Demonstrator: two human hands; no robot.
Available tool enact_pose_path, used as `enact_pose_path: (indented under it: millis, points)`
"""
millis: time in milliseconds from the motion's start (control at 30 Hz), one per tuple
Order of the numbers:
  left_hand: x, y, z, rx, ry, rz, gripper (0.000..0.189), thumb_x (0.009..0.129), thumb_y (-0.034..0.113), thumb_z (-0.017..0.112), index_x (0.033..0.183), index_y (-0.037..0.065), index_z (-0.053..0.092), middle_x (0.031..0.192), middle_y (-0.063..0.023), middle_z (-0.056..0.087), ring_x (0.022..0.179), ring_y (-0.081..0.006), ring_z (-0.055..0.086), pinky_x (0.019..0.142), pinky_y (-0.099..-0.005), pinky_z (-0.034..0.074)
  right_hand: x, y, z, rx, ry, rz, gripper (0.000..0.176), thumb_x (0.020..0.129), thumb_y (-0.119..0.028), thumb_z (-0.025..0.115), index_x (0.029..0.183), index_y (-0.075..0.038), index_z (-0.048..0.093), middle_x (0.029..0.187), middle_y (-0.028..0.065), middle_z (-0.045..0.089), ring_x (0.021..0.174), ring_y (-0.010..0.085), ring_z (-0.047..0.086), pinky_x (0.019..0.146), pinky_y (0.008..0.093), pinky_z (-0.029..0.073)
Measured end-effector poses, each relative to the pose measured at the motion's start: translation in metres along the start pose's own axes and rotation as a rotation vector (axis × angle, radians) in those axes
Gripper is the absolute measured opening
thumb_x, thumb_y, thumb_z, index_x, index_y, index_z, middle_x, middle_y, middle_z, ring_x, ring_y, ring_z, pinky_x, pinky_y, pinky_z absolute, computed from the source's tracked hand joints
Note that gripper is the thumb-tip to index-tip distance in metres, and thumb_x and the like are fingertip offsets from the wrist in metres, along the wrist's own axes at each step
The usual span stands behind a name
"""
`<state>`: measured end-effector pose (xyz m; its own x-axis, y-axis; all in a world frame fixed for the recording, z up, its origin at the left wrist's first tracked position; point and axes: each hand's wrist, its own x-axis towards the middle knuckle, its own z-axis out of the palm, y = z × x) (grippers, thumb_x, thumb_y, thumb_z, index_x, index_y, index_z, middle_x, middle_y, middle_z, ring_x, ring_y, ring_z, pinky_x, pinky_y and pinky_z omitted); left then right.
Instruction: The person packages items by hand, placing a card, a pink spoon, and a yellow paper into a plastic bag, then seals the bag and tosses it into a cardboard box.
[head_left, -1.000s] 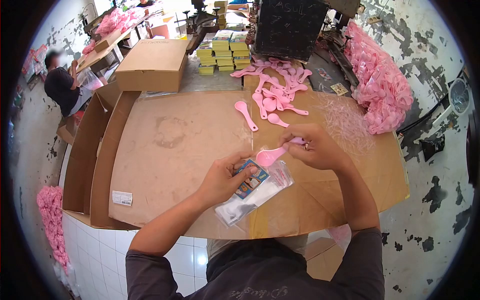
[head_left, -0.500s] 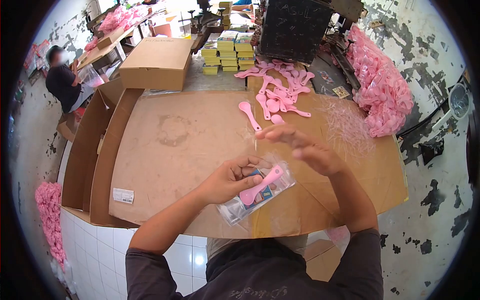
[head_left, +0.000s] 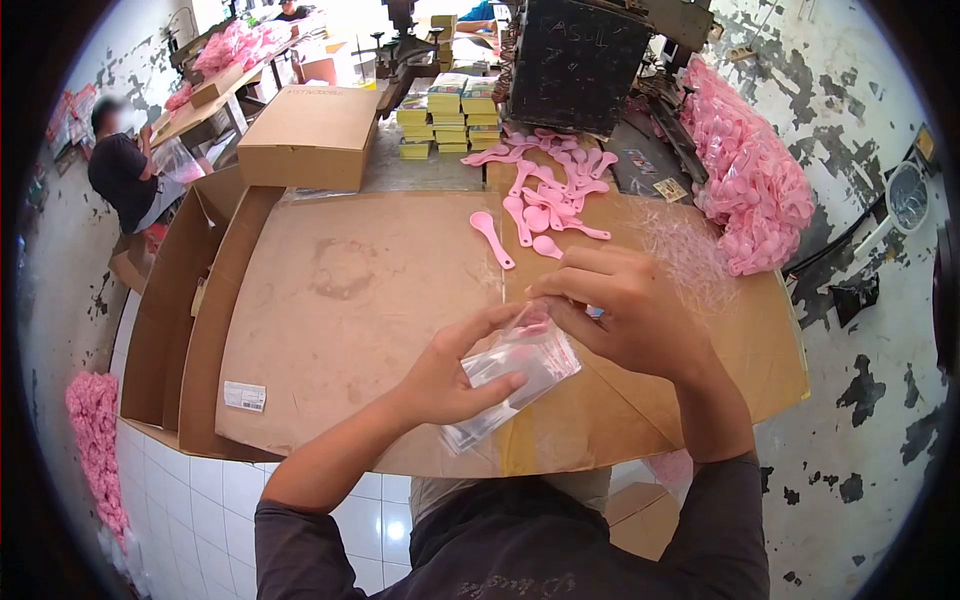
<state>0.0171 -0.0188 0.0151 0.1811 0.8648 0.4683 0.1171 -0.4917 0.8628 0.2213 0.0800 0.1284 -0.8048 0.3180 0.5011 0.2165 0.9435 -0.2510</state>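
Note:
My left hand [head_left: 465, 375] is closed on a stack of clear plastic bags [head_left: 520, 372], its thumb lying across the top. My right hand [head_left: 630, 305] pinches at the upper edge of the bags, where a clear film stands up between both hands. Beneath the right palm shows a small blue patch [head_left: 594, 312], perhaps the printed card; most of it is hidden. Something pinkish is by the right fingertips, too covered to make out. Beyond the hands lie a single pink measuring spoon [head_left: 491, 240] and a pile of pink spoons [head_left: 560, 190].
Cardboard [head_left: 380, 260] covers the table. An open carton [head_left: 185, 310] stands left, a closed box [head_left: 308, 135] behind it. Stacks of yellow-edged cards [head_left: 450, 110] are at the back. Bagged pink spoons [head_left: 755, 180] and plastic strips [head_left: 685, 250] are right. Another person [head_left: 122, 175] works far left.
The pink spoon and blue card that lay over the bags in my left hand no longer show there. My right hand has come down to the bags' upper edge, fingers now pinched.

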Motion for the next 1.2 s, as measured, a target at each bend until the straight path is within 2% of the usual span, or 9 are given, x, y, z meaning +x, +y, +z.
enact_pose_path:
  millis: [167,367,467,600,667,800,1000,1100,1200]
  points:
    - [0.007,0.004,0.007,0.018,0.130,-0.035,0.036,0.098,0.006,0.067,0.133,-0.001,0.060,0.119,-0.0120,0.073,0.113,-0.0212,0.070,0.098,-0.0343,0.055,-0.004,0.001,0.012,0.113,0.040,0.060,0.017,0.086,-0.001,0.075,0.102,-0.002,0.076,0.085,0.0087,0.069,0.071,0.0210,0.068,0.061,0.0311,0.053]
    - [0.006,0.000,0.007,-0.185,0.137,-0.122,0.027,0.102,0.004,0.061,0.128,-0.002,0.063,0.113,-0.0124,0.074,0.106,-0.0174,0.072,0.092,-0.0320,0.058,-0.005,0.001,0.022,0.185,0.087,0.028,0.016,0.085,0.001,0.076,0.101,-0.002,0.076,0.085,0.0090,0.070,0.072,0.0210,0.069,0.062,0.0311,0.053]
    - [0.009,0.006,0.009,-0.233,0.174,-0.125,0.026,0.103,0.004,0.061,0.129,-0.001,0.063,0.109,-0.0119,0.076,0.103,-0.0157,0.072,0.090,-0.0309,0.058,-0.003,0.000,0.027,0.237,0.129,0.066,0.013,0.087,-0.005,0.074,0.099,-0.003,0.071,0.082,0.0099,0.063,0.071,0.0261,0.062,0.064,0.0365,0.049]
    - [0.008,0.002,0.008,-0.255,0.240,-0.216,0.027,0.102,0.003,0.062,0.128,-0.004,0.062,0.102,-0.0129,0.075,0.099,-0.0163,0.073,0.087,-0.0291,0.060,-0.003,0.008,0.039,0.047,0.276,-0.026,0.013,0.085,-0.003,0.073,0.097,-0.004,0.069,0.092,0.0094,0.064,0.078,0.0259,0.063,0.068,0.0374,0.050]
    - [0.007,0.003,0.006,-0.156,0.249,-0.239,0.027,0.101,0.002,0.063,0.128,-0.005,0.063,0.096,-0.0101,0.076,0.092,-0.0133,0.073,0.080,-0.0278,0.060,-0.001,0.007,0.044,-0.045,0.393,-0.073,0.013,0.084,-0.002,0.074,0.096,-0.005,0.069,0.097,0.0081,0.064,0.085,0.0255,0.064,0.073,0.0374,0.050]
    - [0.004,0.001,0.005,0.163,0.274,-0.146,0.022,0.098,0.003,0.067,0.118,-0.006,0.066,0.085,-0.0075,0.075,0.078,-0.0067,0.070,0.067,-0.0263,0.058,0.002,-0.011,0.042,-0.259,0.227,-0.215,0.018,0.078,-0.009,0.075,0.094,-0.005,0.069,0.100,0.0060,0.063,0.098,0.0235,0.063,0.086,0.0368,0.047]
    - [0.003,0.001,0.006,0.420,0.203,-0.094,0.019,0.091,0.006,0.074,0.102,-0.006,0.064,0.077,-0.0104,0.072,0.070,-0.0134,0.072,0.064,-0.0291,0.058,-0.002,-0.006,0.057,-0.495,0.140,-0.270,0.024,0.073,-0.013,0.076,0.093,-0.003,0.068,0.102,0.0064,0.064,0.101,0.0240,0.063,0.091,0.0380,0.046]
    - [0.002,-0.001,0.008,0.496,0.143,-0.096,0.022,0.092,0.004,0.073,0.110,-0.007,0.065,0.081,-0.0114,0.074,0.070,-0.0183,0.074,0.065,-0.0303,0.059,0.000,-0.004,0.059,-0.464,0.109,-0.205,0.023,0.074,-0.013,0.074,0.093,-0.003,0.064,0.099,0.0076,0.062,0.098,0.0251,0.062,0.091,0.0388,0.046]
    - [0.005,0.004,0.007,0.420,0.160,-0.058,0.029,0.095,0.004,0.071,0.122,-0.006,0.064,0.090,-0.0132,0.077,0.076,-0.0154,0.075,0.069,-0.0286,0.060,0.005,0.012,0.057,-0.334,0.196,-0.089,0.019,0.080,-0.012,0.069,0.094,-0.004,0.060,0.093,0.0086,0.059,0.093,0.0247,0.061,0.086,0.0375,0.046]
